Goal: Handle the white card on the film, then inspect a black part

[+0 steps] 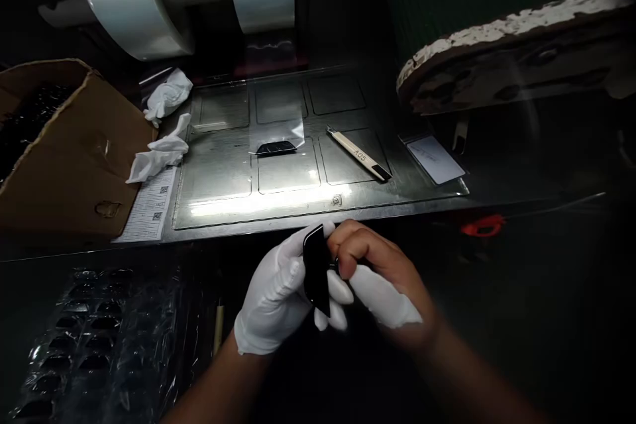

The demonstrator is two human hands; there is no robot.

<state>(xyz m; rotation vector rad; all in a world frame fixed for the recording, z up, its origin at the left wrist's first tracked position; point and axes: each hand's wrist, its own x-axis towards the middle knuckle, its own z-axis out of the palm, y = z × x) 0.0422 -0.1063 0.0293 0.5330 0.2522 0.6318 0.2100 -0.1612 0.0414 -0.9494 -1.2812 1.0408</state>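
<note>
A glossy black half-moon-shaped piece (317, 271) stands nearly on edge in front of me, below the work plate. My left hand (275, 288), in a white glove, grips it, with the thumb at its left edge and fingers behind it. My right hand (380, 271) is curled close against the piece's right side. Its upper fingers are bare, and white glove material or cloth covers its lower part. Between those bent fingers and the piece a small dark bit shows; what it is, I cannot make out.
Behind my hands lies a metal plate (223, 172) with a penknife-like tool (360, 154) and film strip (278, 129) on it. Film rolls (134, 6) hang above. A cardboard box (74, 152) stands left, a clear tray of black pieces (94, 344) lower left, red-handled tool (483, 226) right.
</note>
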